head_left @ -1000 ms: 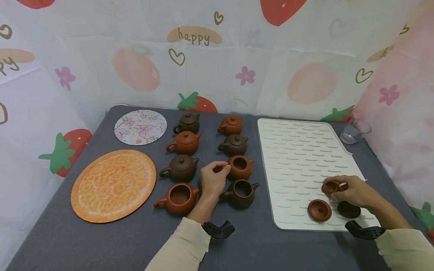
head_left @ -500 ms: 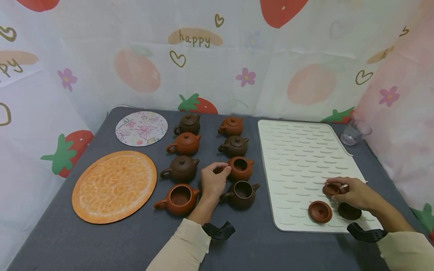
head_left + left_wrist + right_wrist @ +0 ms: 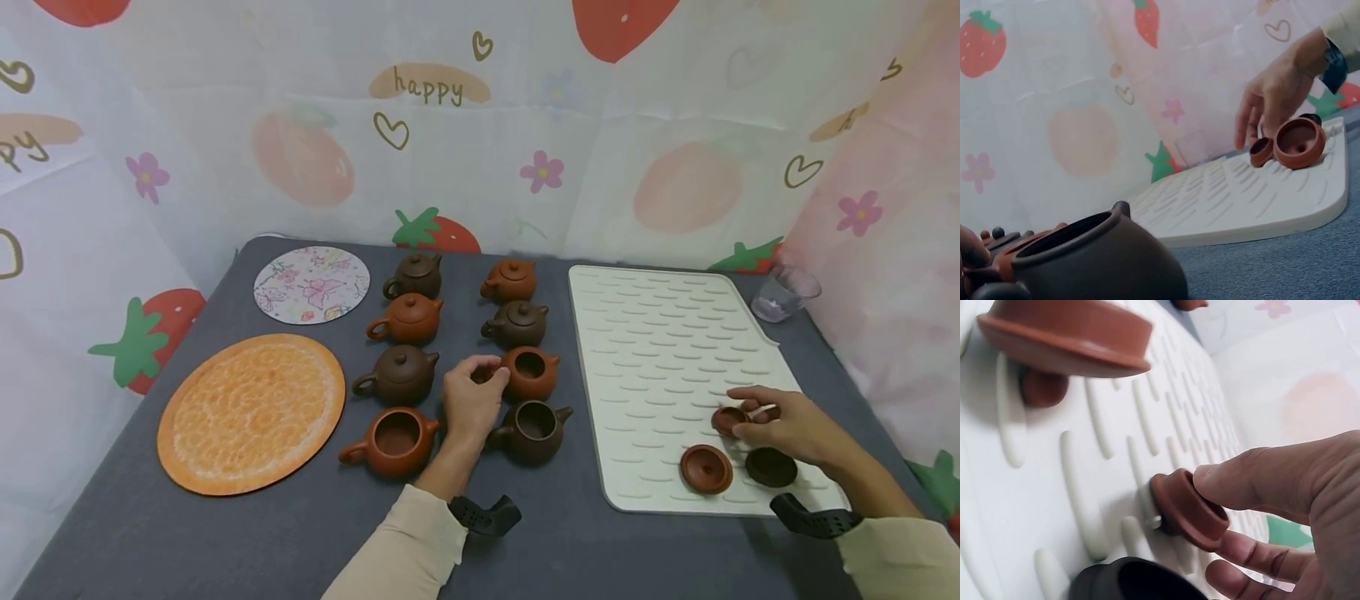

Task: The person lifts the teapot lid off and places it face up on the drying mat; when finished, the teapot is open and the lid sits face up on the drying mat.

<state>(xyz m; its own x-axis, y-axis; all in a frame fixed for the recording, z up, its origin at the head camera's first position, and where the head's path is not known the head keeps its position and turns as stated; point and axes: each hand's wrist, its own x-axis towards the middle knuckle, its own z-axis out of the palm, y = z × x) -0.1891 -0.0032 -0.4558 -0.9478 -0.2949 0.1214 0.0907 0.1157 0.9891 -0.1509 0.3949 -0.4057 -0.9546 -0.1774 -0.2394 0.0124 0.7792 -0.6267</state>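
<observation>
My left hand (image 3: 471, 400) holds the handle side of a lidless orange-brown teapot (image 3: 542, 385), its grip partly hidden by the fingers. A lidless dark teapot (image 3: 534, 446) stands right beside that wrist and fills the foreground of the left wrist view. Over the white mat, my right hand (image 3: 798, 425) has its fingers spread around a small reddish-brown lid (image 3: 726, 422). The lid lies upside down and tilted on the mat; thumb and fingertips are at its rim in the right wrist view. A larger reddish lid (image 3: 705, 469) and a dark lid (image 3: 771, 468) lie close by, also upturned.
Left of my left hand stand a lidless reddish teapot (image 3: 396, 440) and a lidded dark teapot (image 3: 405, 375), with several lidded teapots behind. Two round mats, one orange (image 3: 251, 412) and one floral (image 3: 311, 285), lie left. The ribbed white mat (image 3: 652, 333) spans the right; a clear cup (image 3: 783, 293) stands beyond it.
The right hand's fingers have spread and drawn slightly away from the small lid, which stays on the mat. The left hand has kept its hold on the teapot.
</observation>
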